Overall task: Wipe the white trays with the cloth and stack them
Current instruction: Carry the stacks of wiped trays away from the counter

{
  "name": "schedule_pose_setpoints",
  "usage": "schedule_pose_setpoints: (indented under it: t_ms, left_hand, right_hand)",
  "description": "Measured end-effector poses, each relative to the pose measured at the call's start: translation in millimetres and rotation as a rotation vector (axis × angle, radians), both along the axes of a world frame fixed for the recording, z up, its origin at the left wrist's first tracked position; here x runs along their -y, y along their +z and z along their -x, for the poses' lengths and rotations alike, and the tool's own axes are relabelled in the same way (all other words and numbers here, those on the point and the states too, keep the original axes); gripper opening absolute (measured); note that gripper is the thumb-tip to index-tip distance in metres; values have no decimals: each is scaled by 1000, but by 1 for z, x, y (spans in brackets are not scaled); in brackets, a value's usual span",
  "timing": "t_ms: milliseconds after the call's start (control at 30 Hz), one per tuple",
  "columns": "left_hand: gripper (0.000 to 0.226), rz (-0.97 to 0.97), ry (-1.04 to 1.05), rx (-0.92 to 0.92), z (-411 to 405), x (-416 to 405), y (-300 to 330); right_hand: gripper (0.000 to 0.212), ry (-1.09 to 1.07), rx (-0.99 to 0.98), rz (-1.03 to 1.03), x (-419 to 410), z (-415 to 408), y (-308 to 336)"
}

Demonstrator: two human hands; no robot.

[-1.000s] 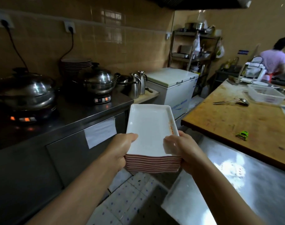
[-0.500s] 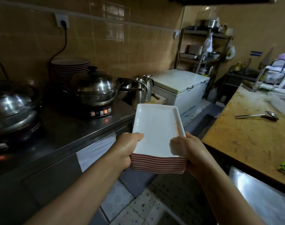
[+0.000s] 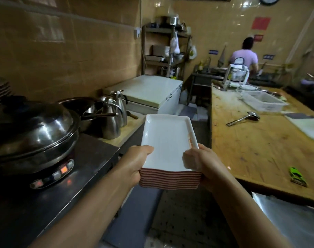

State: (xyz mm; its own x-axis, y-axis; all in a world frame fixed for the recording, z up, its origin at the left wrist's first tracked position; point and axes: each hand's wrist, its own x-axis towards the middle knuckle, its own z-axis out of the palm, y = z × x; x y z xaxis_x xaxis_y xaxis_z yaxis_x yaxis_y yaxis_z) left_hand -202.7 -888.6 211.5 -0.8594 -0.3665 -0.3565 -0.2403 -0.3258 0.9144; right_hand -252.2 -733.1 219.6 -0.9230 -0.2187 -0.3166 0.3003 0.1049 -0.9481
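Moving fwd down the aisle w/ the tray stack, wooden desk now closer at right. Left hand & right hand are gripping its near corners, thumbs curled over the top tray's rim.

- Stack of white trays carried in the aisle, gripped by left hand and right hand at its near corners.
- Lidded steel pot on left counter.
- Ladle on wooden table.

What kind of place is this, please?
Most likely a restaurant kitchen: big lidded pots on a steel counter, a long wooden work table, and both hands carrying a stack of trays.
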Motion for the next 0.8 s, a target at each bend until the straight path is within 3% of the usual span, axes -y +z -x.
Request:
schedule_pose_setpoints:
  t_ms: [333,800]
  left_hand:
    - [13,-20,-130,28,179,33,-13]
    - [12,-53,-105,7,478,53,-1]
  right_hand:
    - [37,-67,-8,30,24,166,-14]
    - [37,-65,-54,41,44,466,-4]
